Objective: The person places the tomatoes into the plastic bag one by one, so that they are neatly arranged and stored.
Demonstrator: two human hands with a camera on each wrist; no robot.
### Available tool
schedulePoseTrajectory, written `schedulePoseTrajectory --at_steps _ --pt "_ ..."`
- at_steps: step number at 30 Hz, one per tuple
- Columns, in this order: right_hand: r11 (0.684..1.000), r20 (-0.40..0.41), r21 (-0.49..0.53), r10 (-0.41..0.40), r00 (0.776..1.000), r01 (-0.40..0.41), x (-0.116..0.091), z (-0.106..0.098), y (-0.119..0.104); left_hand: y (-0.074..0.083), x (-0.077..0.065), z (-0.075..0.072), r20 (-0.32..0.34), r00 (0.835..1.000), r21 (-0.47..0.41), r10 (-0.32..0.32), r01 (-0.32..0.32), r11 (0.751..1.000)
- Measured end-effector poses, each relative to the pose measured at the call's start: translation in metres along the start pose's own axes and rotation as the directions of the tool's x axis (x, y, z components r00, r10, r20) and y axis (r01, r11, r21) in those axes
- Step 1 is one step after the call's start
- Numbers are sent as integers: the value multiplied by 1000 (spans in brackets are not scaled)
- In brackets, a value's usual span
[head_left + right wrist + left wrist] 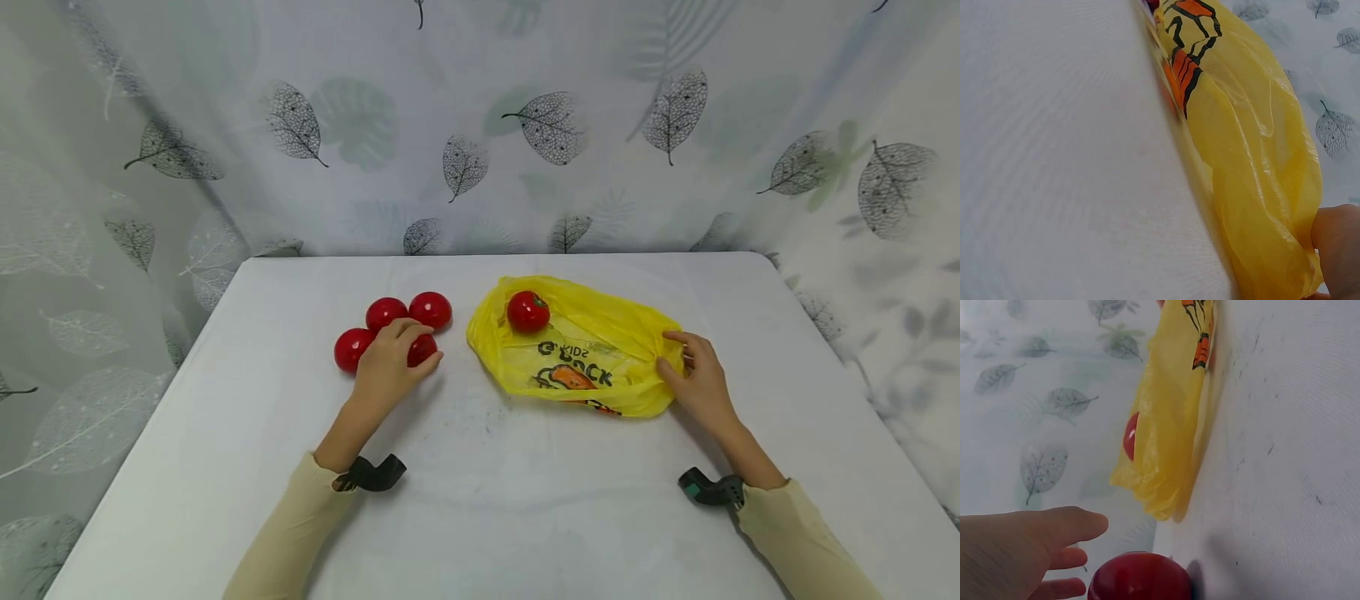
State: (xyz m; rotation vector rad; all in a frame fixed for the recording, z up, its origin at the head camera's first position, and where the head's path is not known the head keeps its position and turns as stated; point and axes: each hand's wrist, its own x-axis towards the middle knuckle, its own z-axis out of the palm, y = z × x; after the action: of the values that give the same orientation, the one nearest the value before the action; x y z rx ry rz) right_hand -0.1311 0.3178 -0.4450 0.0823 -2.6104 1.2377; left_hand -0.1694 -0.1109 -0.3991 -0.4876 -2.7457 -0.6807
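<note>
Just above a shiny red tomato (422, 350) hovers my left hand (388, 358), thumb and fingers spread around its top. In the left wrist view a gap shows between the fingertips and that tomato (1140, 578). My right hand (701, 382) pinches the gathered right end of a yellow plastic bag (510, 373). The bag lies on its side with its mouth spread, and printed letters and an orange drawing show on it. Inside, at its left end, sits one red tomato (528, 312) with a green top. The right wrist view shows the thumb (1338, 250) against the bag.
Three more red tomatoes, at the left (352, 350), the back (386, 313) and the back right (431, 310), cluster around the left hand. A white cloth covers the table (525, 508). Behind it hangs a leaf-patterned curtain (465, 100).
</note>
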Motion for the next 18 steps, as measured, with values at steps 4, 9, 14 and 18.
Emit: schedulePoseTrajectory --at_steps 4,9,14,18 --pt "1000 -3 -6 -5 1000 5 0 1 1 -4 -3 0 30 999 -14 -43 44 999" --pt "1000 -3 -12 -11 1000 11 0 2 2 -6 -5 2 103 990 5 -94 94 996" --pt "1000 -2 -14 -6 1000 6 -1 2 2 -7 -6 4 119 989 10 -87 86 996" --pt "1000 -4 -15 -3 1000 3 0 1 2 -7 -6 5 100 993 3 -63 63 998"
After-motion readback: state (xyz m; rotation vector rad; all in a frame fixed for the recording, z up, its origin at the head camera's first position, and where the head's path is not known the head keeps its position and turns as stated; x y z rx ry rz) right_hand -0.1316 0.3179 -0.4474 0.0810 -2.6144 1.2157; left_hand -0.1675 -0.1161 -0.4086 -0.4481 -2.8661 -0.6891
